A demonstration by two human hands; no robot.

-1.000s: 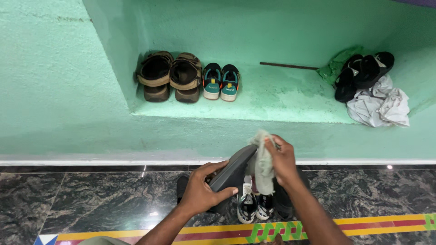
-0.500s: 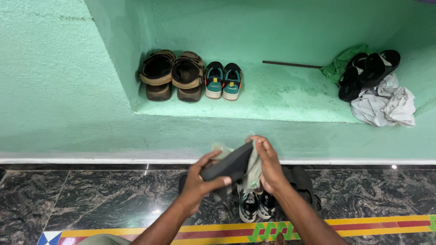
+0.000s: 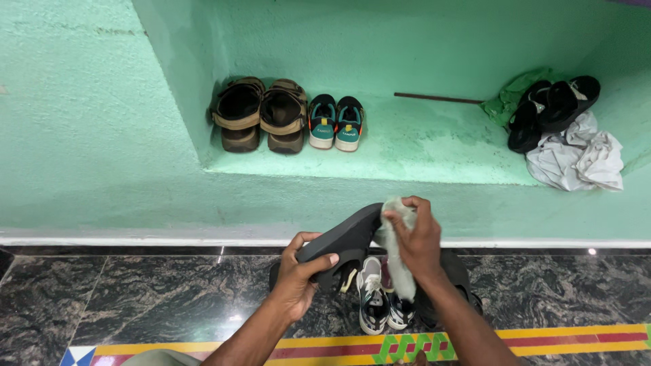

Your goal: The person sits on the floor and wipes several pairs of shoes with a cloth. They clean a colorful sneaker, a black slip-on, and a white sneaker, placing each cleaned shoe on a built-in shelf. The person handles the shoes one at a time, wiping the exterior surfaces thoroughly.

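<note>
My left hand (image 3: 301,276) grips a dark grey sandal (image 3: 342,240) by its heel end, sole tilted up. My right hand (image 3: 419,238) presses a pale grey-green cloth (image 3: 397,254) against the sandal's toe end; the cloth hangs down below my fingers. Under my hands, on the dark marble floor (image 3: 135,298), stands a small pair of black-and-white sneakers (image 3: 381,301), with another dark sandal (image 3: 458,281) partly hidden behind my right wrist.
A green recessed shelf (image 3: 420,152) holds brown sandals (image 3: 261,115), small teal sneakers (image 3: 336,123), a thin dark rod (image 3: 437,98), black flip-flops (image 3: 553,108), a green cloth (image 3: 512,91) and a crumpled white cloth (image 3: 580,159). A coloured tile border (image 3: 542,337) runs along the floor's near edge.
My right hand with the cloth slid along the sandal, down toward the middle and then back up to its toe end. My left hand shifted its grip slightly.
</note>
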